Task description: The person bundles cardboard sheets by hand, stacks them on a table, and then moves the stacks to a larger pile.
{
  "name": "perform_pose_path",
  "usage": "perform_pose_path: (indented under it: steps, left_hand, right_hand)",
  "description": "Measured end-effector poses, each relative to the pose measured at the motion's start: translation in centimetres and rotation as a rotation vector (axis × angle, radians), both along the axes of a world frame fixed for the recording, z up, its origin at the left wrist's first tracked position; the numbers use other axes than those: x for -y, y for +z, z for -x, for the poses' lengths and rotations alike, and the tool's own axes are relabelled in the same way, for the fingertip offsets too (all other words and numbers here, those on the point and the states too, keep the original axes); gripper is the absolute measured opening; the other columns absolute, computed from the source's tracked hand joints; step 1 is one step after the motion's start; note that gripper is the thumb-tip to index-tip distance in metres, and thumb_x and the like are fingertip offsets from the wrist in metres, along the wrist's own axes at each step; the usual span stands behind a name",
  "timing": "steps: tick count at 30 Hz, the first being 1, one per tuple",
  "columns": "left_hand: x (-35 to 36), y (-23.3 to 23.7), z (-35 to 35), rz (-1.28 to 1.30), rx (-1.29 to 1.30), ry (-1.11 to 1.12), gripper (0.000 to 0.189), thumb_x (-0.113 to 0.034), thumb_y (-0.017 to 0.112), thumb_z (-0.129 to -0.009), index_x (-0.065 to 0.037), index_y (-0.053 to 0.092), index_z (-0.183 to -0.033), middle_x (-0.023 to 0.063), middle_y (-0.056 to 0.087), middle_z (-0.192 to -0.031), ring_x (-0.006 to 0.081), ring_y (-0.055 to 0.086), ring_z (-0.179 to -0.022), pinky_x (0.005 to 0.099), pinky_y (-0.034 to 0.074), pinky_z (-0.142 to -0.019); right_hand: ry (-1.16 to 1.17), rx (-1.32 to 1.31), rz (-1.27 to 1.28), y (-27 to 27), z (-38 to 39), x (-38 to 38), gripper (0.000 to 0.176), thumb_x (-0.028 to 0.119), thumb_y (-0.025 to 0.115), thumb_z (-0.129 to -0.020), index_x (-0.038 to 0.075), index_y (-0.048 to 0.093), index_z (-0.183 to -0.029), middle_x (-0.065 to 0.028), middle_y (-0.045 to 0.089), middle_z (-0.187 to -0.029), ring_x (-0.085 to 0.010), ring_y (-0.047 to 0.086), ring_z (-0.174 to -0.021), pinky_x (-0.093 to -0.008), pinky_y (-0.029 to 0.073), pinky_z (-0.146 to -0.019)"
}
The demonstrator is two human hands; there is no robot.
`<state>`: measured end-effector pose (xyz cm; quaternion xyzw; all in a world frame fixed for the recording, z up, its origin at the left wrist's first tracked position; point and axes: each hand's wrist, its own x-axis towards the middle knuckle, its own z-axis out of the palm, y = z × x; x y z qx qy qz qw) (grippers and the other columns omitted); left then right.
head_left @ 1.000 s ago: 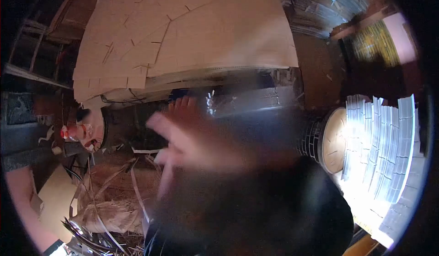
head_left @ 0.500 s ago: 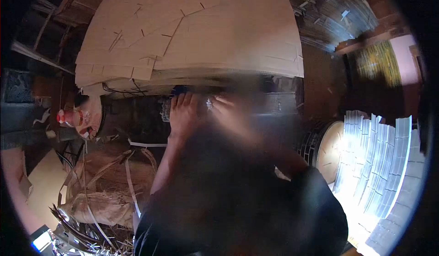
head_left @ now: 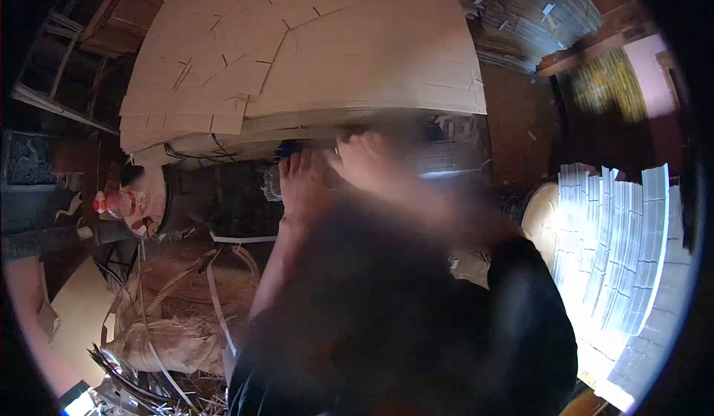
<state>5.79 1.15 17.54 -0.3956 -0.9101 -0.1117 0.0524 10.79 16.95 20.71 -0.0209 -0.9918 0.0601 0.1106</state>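
My left hand (head_left: 301, 185) lies palm down with its fingers stretched forward, close together, over a dark spot beside a ridged grey bundle (head_left: 272, 184). Just to its right and slightly farther forward, my right hand (head_left: 366, 159) has bent fingers near the front edge of a large stack of cardboard sheets (head_left: 312, 66). Whatever its fingers hold, if anything, is hidden, and a smear over the picture blurs this hand and forearm. Another ridged grey stack (head_left: 442, 154) lies beyond my right hand. Something dark blue (head_left: 288, 148) shows just past my left fingertips.
A brightly lit stack of corrugated sheets (head_left: 610, 245) stands at right, beside a round-faced object (head_left: 541, 219). A brown wrapped bundle (head_left: 167, 342) with straps lies at lower left. Red and white items (head_left: 119, 202) sit at left. Another person's forearm (head_left: 33, 312) enters at the left edge.
My right hand has moved forward and up towards the cardboard stack's edge. A small pale bit near its fingers no longer shows. My left hand stays nearly in place; the view has shifted slightly.
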Motion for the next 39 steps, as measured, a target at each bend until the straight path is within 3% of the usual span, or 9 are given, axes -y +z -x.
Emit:
perform_pose_path:
  steps: [15,17,19,20,28,31,34,36,39]
  left_hand:
    - [-2.3,1.1,1.5,-0.025,0.198,0.004,0.086,-0.069,0.083,-0.055,-0.008,0.068,-0.113,0.0164,0.068,-0.114,0.0333,0.063,-0.111,0.0501,0.040,-0.103]
    - [-2.8,0.3,2.2,-0.007,0.263,0.031,0.087,-0.068,0.083,-0.055,-0.007,0.069,-0.115,0.0178,0.069,-0.114,0.0343,0.063,-0.112,0.0499,0.041,-0.104]
    - [-3.2,-3.4,4.6,0.120,0.246,0.109,0.094,-0.072,0.081,-0.055,-0.007,0.068,-0.122,0.0210,0.068,-0.119,0.0367,0.062,-0.115,0.0507,0.038,-0.108]
    - [-4.3,2.1,4.9,0.133,0.461,0.194,0.102,-0.076,0.079,-0.054,-0.005,0.066,-0.126,0.0229,0.064,-0.127,0.0382,0.059,-0.121,0.0510,0.036,-0.111]
    - [-2.1,0.2,2.7,0.001,0.166,0.024,0.104,-0.080,0.074,-0.058,-0.002,0.062,-0.126,0.0213,0.063,-0.129,0.0366,0.057,-0.124,0.0544,0.034,-0.111]
    - [-2.4,-0.9,2.6,-0.039,0.095,0.045,0.104,-0.079,0.076,-0.057,-0.002,0.061,-0.126,0.0212,0.064,-0.125,0.0373,0.058,-0.122,0.0541,0.032,-0.112]
    - [-2.8,-0.4,2.3,-0.071,0.070,0.031,0.103,-0.079,0.078,-0.055,-0.004,0.063,-0.124,0.0221,0.064,-0.122,0.0368,0.058,-0.120,0.0530,0.033,-0.111]
    - [-2.4,-1.3,2.5,-0.112,0.042,0.027,0.103,-0.079,0.079,-0.052,-0.004,0.064,-0.122,0.0222,0.065,-0.118,0.0361,0.059,-0.119,0.0526,0.033,-0.110]
    - [-1.7,-2.0,2.5,-0.145,0.020,0.027,0.101,-0.078,0.080,-0.054,-0.004,0.063,-0.122,0.0196,0.065,-0.121,0.0353,0.058,-0.121,0.0529,0.033,-0.110]
  right_hand:
    - [0.150,0.108,0.178,-1.1,-1.9,-2.0,0.026,0.019,0.058,-0.092,0.002,0.070,-0.076,-0.0194,0.066,-0.068,-0.0361,0.068,-0.062,-0.0452,0.056,-0.062]
    - [0.265,-0.135,0.309,-2.1,-3.3,-2.2,0.026,0.018,0.059,-0.092,0.002,0.065,-0.073,-0.0190,0.062,-0.063,-0.0349,0.067,-0.062,-0.0446,0.054,-0.060]
    - [0.196,0.499,1.016,1.6,-4.8,0.7,0.027,0.020,0.059,-0.095,0.002,0.063,-0.075,-0.0190,0.059,-0.062,-0.0325,0.065,-0.060,-0.0426,0.052,-0.057]
    - [0.742,0.245,0.760,2.5,-6.5,2.0,0.030,0.024,0.059,-0.098,0.002,0.063,-0.079,-0.0181,0.057,-0.061,-0.0302,0.062,-0.057,-0.0415,0.050,-0.056]
    - [-0.240,-0.110,0.914,-0.6,-5.7,-2.1,0.033,0.028,0.052,-0.104,0.002,0.071,-0.104,-0.0141,0.071,-0.079,-0.0213,0.065,-0.062,-0.0375,0.053,-0.062]
    - [0.243,-0.089,1.249,5.5,-1.8,6.6,0.022,0.017,0.054,-0.100,0.002,0.069,-0.104,-0.0166,0.070,-0.088,-0.0242,0.068,-0.078,-0.0370,0.054,-0.070]
    - [1.752,0.026,1.643,5.1,-2.7,22.7,0.035,0.018,0.063,-0.090,-0.002,0.061,-0.119,-0.0208,0.065,-0.104,-0.0335,0.066,-0.088,-0.0421,0.055,-0.076]
    - [1.422,0.129,0.929,18.0,-7.6,18.7,0.039,0.024,0.064,-0.090,-0.003,0.061,-0.119,-0.0197,0.065,-0.105,-0.0329,0.066,-0.088,-0.0413,0.054,-0.078]
    - [1.542,-0.006,1.400,9.9,-4.4,17.7,0.040,0.030,0.064,-0.091,-0.003,0.061,-0.112,-0.0201,0.064,-0.103,-0.0341,0.066,-0.087,-0.0432,0.055,-0.077]
